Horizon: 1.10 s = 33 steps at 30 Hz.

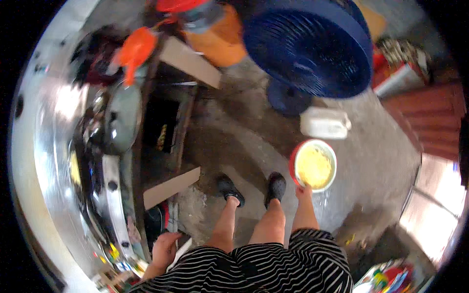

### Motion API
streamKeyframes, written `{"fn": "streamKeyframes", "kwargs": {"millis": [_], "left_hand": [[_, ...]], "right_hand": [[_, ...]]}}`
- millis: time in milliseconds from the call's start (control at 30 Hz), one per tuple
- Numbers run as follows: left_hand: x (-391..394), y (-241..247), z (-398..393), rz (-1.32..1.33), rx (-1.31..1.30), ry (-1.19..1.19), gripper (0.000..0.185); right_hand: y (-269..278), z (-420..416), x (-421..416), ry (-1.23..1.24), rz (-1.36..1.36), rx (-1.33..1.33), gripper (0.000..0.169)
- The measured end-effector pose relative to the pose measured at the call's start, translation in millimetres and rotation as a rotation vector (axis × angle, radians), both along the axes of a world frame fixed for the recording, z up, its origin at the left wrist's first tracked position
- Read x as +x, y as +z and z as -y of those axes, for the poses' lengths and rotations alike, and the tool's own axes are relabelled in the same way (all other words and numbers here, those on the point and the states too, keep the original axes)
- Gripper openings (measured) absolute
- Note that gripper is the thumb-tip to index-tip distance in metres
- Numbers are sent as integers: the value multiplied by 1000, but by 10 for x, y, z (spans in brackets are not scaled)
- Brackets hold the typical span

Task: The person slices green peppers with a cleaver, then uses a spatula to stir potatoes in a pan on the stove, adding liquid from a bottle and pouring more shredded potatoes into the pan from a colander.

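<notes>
My right hand [303, 191] grips the near rim of a red bowl [293, 164] with a white inside. Yellow food [314, 166], perhaps shredded or noodle-like, fills much of it. The bowl is out to the right of my feet, above the concrete floor. At the lower left, my left hand [165, 249] is beside the counter, its fingers at a dark-topped panel with a pale edge [182, 249]. Blur leaves it unclear whether that hand grips the panel or only touches it.
A large blue fan [311, 51] stands ahead, with a white plastic jug [324, 123] near its base. Cabinet doors [172, 187] jut from under the left counter, which carries a gas stove [111, 186] and an orange strainer-like item [137, 47]. A bin of mixed items [388, 276] is lower right.
</notes>
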<state>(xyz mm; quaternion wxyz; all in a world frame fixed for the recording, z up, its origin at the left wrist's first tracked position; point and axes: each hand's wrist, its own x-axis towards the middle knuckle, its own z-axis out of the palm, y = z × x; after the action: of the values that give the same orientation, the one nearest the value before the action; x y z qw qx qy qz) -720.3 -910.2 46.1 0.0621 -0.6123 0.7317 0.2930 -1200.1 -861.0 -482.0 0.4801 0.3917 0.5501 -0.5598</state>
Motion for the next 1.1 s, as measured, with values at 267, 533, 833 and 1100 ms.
{"fn": "streamKeyframes", "kwargs": {"millis": [267, 533, 833, 1100], "left_hand": [[95, 581, -540, 10, -116, 167, 38], [204, 1359, -1154, -1, -302, 510, 36], [1020, 1362, -1366, -48, -713, 980, 36], [2198, 1774, -220, -1395, -479, 1354, 51]], "right_hand": [[1571, -477, -4, 367, 6, -213, 26], [3540, 78, -155, 1998, -721, -202, 41], [5578, 2248, 1942, 1386, -197, -817, 47], [7378, 3013, 4338, 1461, -123, -1019, 49]]}}
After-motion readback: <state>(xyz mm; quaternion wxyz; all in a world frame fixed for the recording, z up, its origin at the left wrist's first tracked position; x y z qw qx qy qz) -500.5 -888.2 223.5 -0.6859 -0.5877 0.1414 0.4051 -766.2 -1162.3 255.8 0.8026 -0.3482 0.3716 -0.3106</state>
